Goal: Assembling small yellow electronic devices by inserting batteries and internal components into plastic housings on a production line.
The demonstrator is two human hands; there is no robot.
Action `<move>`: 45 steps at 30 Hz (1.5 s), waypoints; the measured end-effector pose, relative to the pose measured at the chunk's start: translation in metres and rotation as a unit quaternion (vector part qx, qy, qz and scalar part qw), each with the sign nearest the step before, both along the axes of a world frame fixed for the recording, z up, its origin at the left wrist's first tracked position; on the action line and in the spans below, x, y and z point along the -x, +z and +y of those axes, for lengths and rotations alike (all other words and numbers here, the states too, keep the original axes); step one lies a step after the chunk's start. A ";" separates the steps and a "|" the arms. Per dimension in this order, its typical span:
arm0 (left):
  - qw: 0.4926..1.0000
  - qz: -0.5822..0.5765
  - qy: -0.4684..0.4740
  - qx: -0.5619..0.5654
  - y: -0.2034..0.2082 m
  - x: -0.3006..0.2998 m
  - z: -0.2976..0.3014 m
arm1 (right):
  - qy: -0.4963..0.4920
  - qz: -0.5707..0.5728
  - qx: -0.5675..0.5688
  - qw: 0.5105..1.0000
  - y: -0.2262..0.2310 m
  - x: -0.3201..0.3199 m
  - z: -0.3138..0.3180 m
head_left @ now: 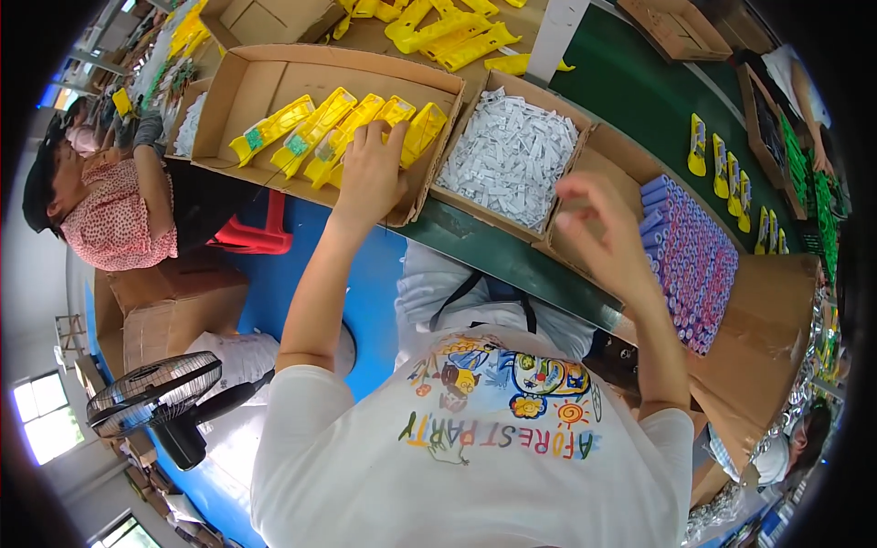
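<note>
My left hand [370, 178] reaches into a shallow cardboard box [251, 78], its fingers bent down around a yellow plastic casing [395, 111]. Several like casings lie side by side there; one casing [315, 132] carries a small green circuit board, and thin wires run from the row. Part of the gripped casing is hidden under my fingers. Over the right edge of a box of small white plastic pieces [512, 151] hangs my right hand [598, 224], fingers curved and apart, with nothing visible in them. Beside it stand blue and purple cylinders [690, 265], like battery cells, packed in a carton.
More yellow casings [452, 36] lie behind the box. On the green surface at right, yellow pieces [722, 164] stand in a row. A large carton [758, 338] is at my right. A co-worker [114, 201] sits at left, near a red stool [260, 228] and a black fan [160, 402].
</note>
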State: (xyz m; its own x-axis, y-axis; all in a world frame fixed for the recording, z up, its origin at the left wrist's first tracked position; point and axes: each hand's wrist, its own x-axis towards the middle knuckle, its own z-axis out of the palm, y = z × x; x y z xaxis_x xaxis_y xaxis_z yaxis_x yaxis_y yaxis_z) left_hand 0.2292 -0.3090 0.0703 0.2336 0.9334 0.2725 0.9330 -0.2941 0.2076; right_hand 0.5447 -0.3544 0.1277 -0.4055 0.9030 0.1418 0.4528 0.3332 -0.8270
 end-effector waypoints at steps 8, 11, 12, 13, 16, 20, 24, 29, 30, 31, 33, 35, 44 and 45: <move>0.853 -0.460 0.082 -0.234 0.025 -0.036 -0.021 | -0.051 0.080 -0.010 0.995 -0.025 0.024 -0.045; 0.867 -0.497 0.004 -0.040 0.026 -0.061 -0.033 | -0.048 0.164 0.061 0.983 -0.028 0.036 -0.039; 0.904 -0.423 0.008 -0.062 0.019 -0.062 -0.023 | -0.033 0.159 0.058 0.985 -0.025 0.041 -0.035; 0.894 -0.446 0.011 -0.037 0.016 -0.063 -0.018 | -0.018 0.153 0.056 0.986 -0.022 0.043 -0.034; 0.909 -0.414 0.031 -0.032 0.008 -0.056 0.002 | 0.006 0.139 0.056 0.989 -0.020 0.044 -0.031; 0.800 -0.586 -0.073 0.109 0.040 -0.079 -0.017 | -0.018 0.135 0.046 0.990 -0.030 0.040 -0.030; 0.637 -0.674 -0.138 0.347 0.039 -0.100 -0.053 | -0.138 0.353 0.039 0.925 -0.031 0.046 -0.031; 0.625 -0.685 -0.164 0.335 0.022 -0.121 -0.063 | -0.122 0.122 -0.080 0.982 -0.016 0.037 -0.029; 0.624 -0.686 -0.165 0.337 0.021 -0.122 -0.063 | -0.123 0.122 -0.125 0.977 -0.019 0.037 -0.030; 0.627 -0.672 -0.175 0.352 0.021 -0.123 -0.064 | -0.124 0.122 -0.125 0.977 -0.021 0.038 -0.031; 0.631 -0.658 -0.185 0.367 0.018 -0.122 -0.065 | -0.105 0.161 -0.092 0.977 -0.023 0.041 -0.033; 0.657 -0.628 -0.197 0.368 0.012 -0.120 -0.065 | -0.096 0.164 -0.063 0.980 -0.026 0.038 -0.034; 0.718 -0.559 -0.220 0.351 0.017 -0.121 -0.065 | -0.091 0.193 -0.067 0.975 -0.038 0.028 -0.033; 0.718 -0.560 -0.220 0.351 0.018 -0.121 -0.066 | -0.097 0.204 -0.055 0.972 -0.038 0.027 -0.032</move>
State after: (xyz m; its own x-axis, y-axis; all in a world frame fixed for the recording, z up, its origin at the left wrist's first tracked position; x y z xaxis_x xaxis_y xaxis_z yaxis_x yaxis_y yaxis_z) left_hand 0.3500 -0.3749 0.0885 0.5490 0.8356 0.0176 -0.0847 0.0347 0.9958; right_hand 0.5181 -0.3868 0.0896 -0.1175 0.9273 0.3554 0.1569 0.3707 -0.9154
